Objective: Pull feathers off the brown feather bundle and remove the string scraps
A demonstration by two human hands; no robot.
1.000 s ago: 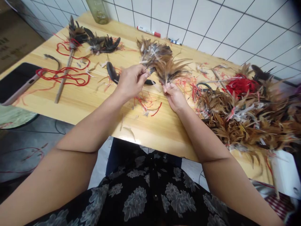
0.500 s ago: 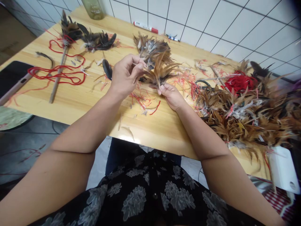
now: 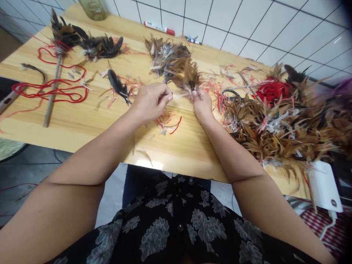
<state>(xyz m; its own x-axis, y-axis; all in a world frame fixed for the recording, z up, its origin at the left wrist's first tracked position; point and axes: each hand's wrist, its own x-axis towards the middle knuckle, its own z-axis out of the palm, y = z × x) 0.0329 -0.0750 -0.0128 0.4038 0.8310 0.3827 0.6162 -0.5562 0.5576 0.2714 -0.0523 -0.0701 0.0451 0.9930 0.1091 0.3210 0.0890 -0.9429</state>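
Brown feathers [image 3: 190,75] fan upward from my right hand [image 3: 202,104], whose thumb and fingers pinch them at the base. My left hand [image 3: 152,101] is closed in a pinch on a thin pale strand [image 3: 180,95] that stretches across to the feather bases; whether it is string or a quill I cannot tell. Just behind my hands lies a pile of brown and grey feathers [image 3: 169,57]. A single black feather [image 3: 118,85] rests left of my left hand. Red and pink string scraps [image 3: 166,119] are scattered on the wooden table [image 3: 176,150] below my hands.
At the left, a stick with dark feathers [image 3: 52,91] lies under looped red cord [image 3: 74,97]. Heaped brown feathers [image 3: 275,139] and a red string bundle [image 3: 273,91] cover the right side. A red-capped marker [image 3: 158,28] lies along the tiled wall; a white device [image 3: 324,185] sits at the right edge.
My left hand has moved down and away from the feathers, and the pale strand now spans between my hands. The feathers in my right hand now stand more upright. The view has shifted slightly.
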